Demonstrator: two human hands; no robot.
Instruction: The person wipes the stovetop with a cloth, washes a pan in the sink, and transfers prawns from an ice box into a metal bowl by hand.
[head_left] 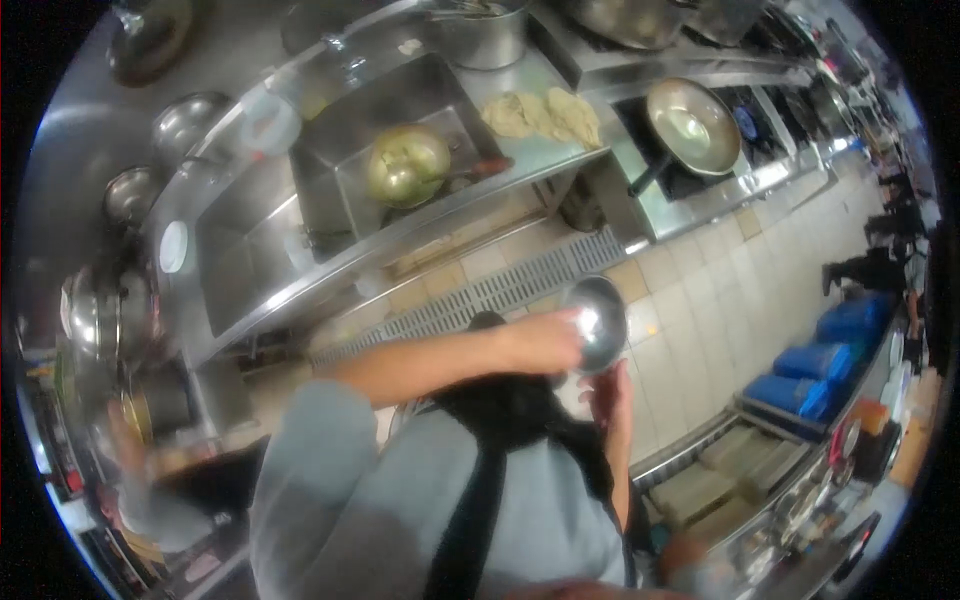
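A shiny metal bowl (603,318) is held in front of my body, above the tiled floor. My right hand (609,392) grips its lower edge from beneath. From the left, my left hand (545,343) reaches over the near left side of the bowl, with its fingers closed at the bowl's inside. Motion blur and the hand itself hide what those fingers hold.
Ahead lies a metal sink (330,150) with a round pan (408,165) in it. Beside it are a crumpled cloth (540,115) and a frying pan (692,127) on the stove. Blue containers (812,362) stand at right. Another person's hand (125,440) shows at left.
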